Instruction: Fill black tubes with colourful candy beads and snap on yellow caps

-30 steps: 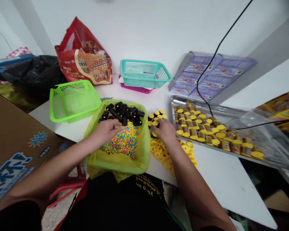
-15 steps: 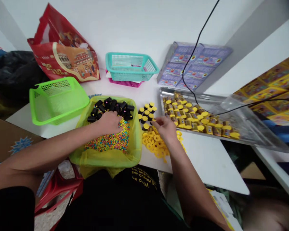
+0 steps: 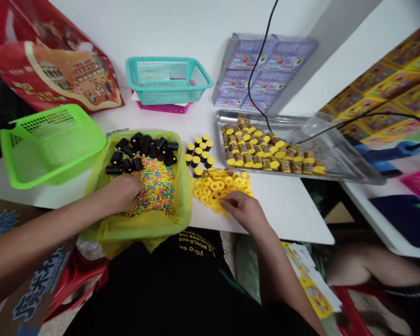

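My left hand [image 3: 124, 191] is sunk among tiny multicoloured candy beads [image 3: 156, 186], which fill a basket lined with a yellow-green plastic bag [image 3: 140, 231]. Its fingers are hidden. Black plastic tubes [image 3: 142, 151] lie heaped at the far side of the beads. My right hand [image 3: 243, 210] rests at the near edge of a pile of yellow plastic rings [image 3: 219, 189], fingertips among them. Small black tubes with yellow caps [image 3: 199, 153] stand just beyond the rings. A metal tray [image 3: 227, 116] holds many yellow-capped labelled tubes [image 3: 269, 154].
A bright green basket [image 3: 52, 144] stands left of the bag, a teal basket [image 3: 168, 81] on a pink one [image 3: 164, 108] behind it. A red printed bag [image 3: 52, 79], stacked blister cards [image 3: 262, 70] and a black cable [image 3: 255, 79] lie beyond. A person's limb [image 3: 371, 266] shows lower right.
My view has swung, shifting everything left and up. My right hand has moved from beside the capped tubes down to the ring pile. My left hand has moved nearer, deeper into the beads.
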Tool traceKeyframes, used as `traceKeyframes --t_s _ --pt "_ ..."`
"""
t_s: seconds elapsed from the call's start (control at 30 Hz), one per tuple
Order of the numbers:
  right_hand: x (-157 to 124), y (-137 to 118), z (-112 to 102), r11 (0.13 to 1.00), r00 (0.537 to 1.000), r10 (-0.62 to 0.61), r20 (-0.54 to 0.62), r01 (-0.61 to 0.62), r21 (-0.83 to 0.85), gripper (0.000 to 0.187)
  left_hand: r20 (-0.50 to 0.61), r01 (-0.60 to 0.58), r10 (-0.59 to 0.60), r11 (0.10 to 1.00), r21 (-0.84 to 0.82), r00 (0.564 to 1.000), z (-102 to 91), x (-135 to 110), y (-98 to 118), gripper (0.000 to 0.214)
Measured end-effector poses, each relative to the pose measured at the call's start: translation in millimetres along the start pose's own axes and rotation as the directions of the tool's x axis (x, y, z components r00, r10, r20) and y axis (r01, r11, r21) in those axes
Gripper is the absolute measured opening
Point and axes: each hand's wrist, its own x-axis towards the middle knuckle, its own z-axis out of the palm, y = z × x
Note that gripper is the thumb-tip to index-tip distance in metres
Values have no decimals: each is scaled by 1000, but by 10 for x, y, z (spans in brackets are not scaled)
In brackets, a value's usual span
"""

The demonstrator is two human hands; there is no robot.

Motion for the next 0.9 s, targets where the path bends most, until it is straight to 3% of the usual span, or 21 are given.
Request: traceKeyframes --t_s 0.13,0.23,0.33,0.47,0.57,0.67,0.77,0.83,0.9 --pt "-126 -53 72 998 997 -62 38 62 -19 14 -9 -51 50 999 -20 999 120 146 149 28" --pt "-142 -136 217 993 994 -110 13 110 -45 12 -95 -45 32 989 -144 995 139 243 227 24" --pt "-116 -231 380 969 983 -178 -45 167 -183 17 -235 -46 -30 949 -312 971 118 220 228 19" --pt "-67 -314 528 867 950 -310 -40 265 -421 15 -454 -166 -88 856 -489 886 114 24 245 21" --pt "-48 -310 559 801 905 -424 -38 355 -482 26 -605 -285 -70 835 -470 793 134 -142 318 21" --pt "-55 -286 533 811 844 -516 -149 425 -402 27 -738 -399 -44 819 -413 674 148 -268 388 24" --pt "-73 -306 445 858 801 -513 -310 461 -228 21 -819 -472 -59 793 -386 570 160 -352 433 26" --pt "-82 -373 352 879 789 -463 -404 468 -95 16 -833 -488 -93 772 -407 546 175 -383 474 28" --pt "-86 -496 246 885 792 -389 -470 464 50 14 -800 -471 -159 735 -487 578 198 -387 540 26"
